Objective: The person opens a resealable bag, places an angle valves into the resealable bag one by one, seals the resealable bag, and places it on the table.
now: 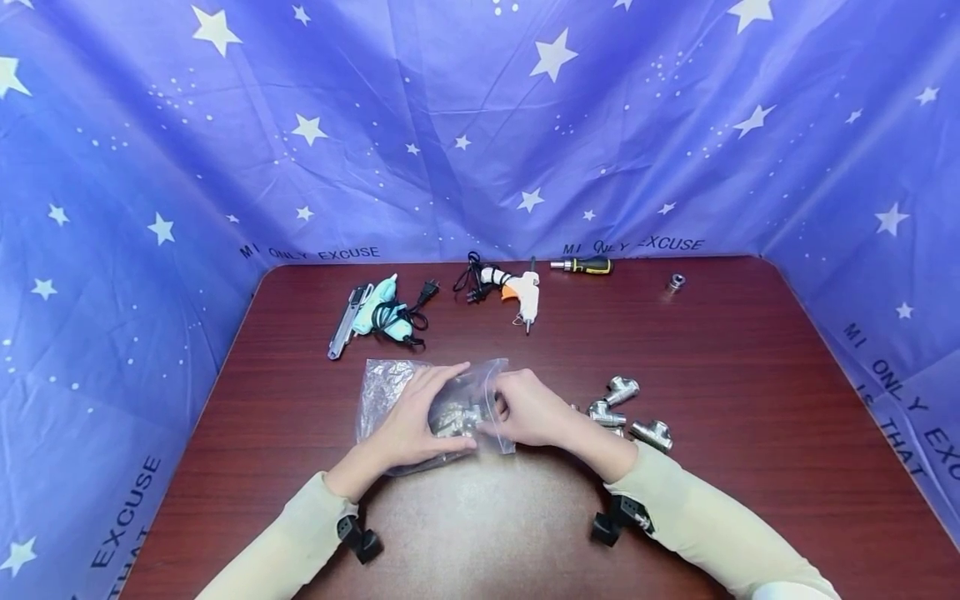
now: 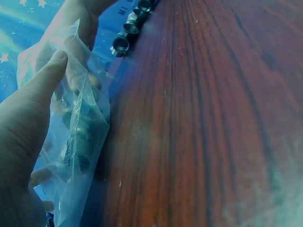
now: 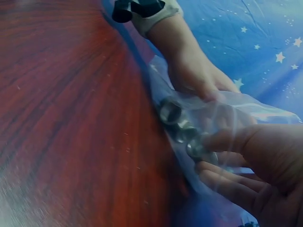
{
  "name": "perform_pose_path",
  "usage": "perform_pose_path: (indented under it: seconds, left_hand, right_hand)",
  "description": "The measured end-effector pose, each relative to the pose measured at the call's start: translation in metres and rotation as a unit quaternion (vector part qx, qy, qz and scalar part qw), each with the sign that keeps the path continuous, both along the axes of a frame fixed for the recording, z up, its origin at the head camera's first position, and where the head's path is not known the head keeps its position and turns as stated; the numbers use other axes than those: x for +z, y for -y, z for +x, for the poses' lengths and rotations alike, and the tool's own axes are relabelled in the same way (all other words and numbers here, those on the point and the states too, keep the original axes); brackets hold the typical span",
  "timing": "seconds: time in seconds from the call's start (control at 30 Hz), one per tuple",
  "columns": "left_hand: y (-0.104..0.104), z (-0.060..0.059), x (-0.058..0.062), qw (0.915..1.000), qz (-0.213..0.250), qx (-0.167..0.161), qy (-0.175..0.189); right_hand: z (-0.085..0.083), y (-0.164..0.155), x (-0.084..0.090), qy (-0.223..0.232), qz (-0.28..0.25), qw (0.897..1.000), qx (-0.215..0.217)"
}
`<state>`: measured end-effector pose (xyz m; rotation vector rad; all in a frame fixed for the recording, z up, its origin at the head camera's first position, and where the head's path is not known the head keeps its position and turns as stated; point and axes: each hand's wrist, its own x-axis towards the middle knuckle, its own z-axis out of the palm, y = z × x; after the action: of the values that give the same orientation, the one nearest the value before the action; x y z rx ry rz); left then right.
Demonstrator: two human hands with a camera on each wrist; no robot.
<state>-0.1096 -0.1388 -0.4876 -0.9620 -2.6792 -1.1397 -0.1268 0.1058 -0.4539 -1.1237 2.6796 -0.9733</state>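
Observation:
A clear zip plastic bag (image 1: 382, 387) lies at the middle of the table with several shiny metal pipe fittings (image 3: 171, 112) inside. My left hand (image 1: 408, 425) grips the bag from its left side, thumb and fingers spread around it. In the left wrist view, the thumb of that hand lies along the plastic (image 2: 75, 156). My right hand (image 1: 532, 408) reaches into the bag's mouth at its right end. Its thumb and fingers pinch a metal pipe fitting (image 3: 194, 147) in the right wrist view, seen through the plastic.
Several metal tee fittings (image 1: 654, 433) lie right of the bag, beside my right forearm. Further back are a grey utility knife (image 1: 347, 325), a light blue glue gun (image 1: 378, 308), a white glue gun (image 1: 528, 293), a screwdriver (image 1: 588, 266) and a small metal fitting (image 1: 677, 282).

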Motion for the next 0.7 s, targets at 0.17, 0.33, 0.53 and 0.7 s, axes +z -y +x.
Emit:
perform_pose_path:
  seconds: [0.17,0.33,0.53,0.7]
  left_hand:
    - [0.001,0.0,0.0,1.0,-0.004,0.002,0.007]
    - [0.001,0.001,0.0,0.9999,-0.002,0.006,0.015]
    - [0.002,0.001,0.001,1.0,0.003,0.005,-0.003]
    - [0.003,0.001,0.001,1.0,0.003,0.004,0.003]
  right_hand:
    - [0.002,0.011,-0.005,-0.005,0.004,1.0,-0.012]
    - [0.004,0.016,-0.01,0.017,-0.036,0.999,0.011]
    - [0.005,0.019,-0.014,0.03,-0.043,0.997,0.054]
    - [0.001,0.014,-0.015,0.047,-0.033,0.993,0.101]
